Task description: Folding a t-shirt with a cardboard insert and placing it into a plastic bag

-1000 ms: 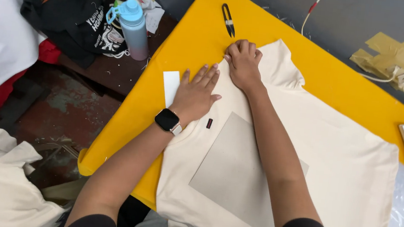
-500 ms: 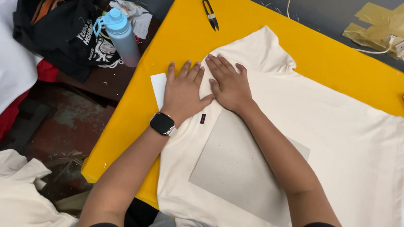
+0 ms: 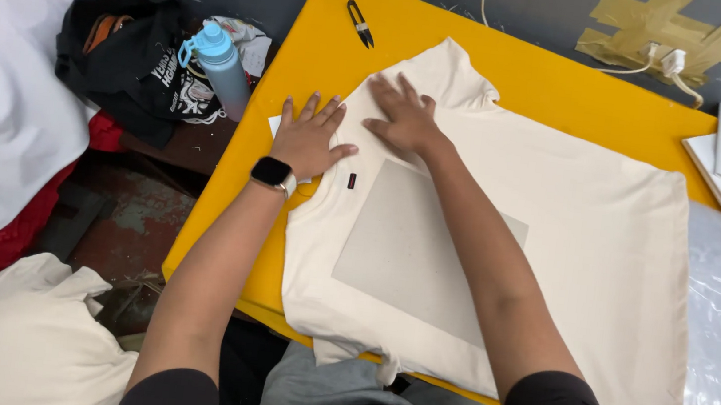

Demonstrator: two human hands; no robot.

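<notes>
The left hand [image 3: 307,137] is laid flat with the fingers spread wide, nothing being gripped; it is pressed on the collar edge of a cream T-shirt [image 3: 570,242] where a small white card [image 3: 276,124] is partly covered by it, and a dark smartwatch [image 3: 273,173] is worn on the wrist. Just beside it, the right hand [image 3: 405,118] is likewise spread open and flat on the shirt near the shoulder. The shirt is spread across a yellow board [image 3: 534,78], with a grey square panel [image 3: 418,253] shown on its chest and a small dark tag [image 3: 351,180] near the collar. Small black snips [image 3: 361,23] are seen on the board above the hands. To the left, a blue bottle [image 3: 221,66] with its cap closed is set against a black bag [image 3: 130,62]; the bottle's contents cannot be told. White fabric [image 3: 5,103] is heaped beyond.
</notes>
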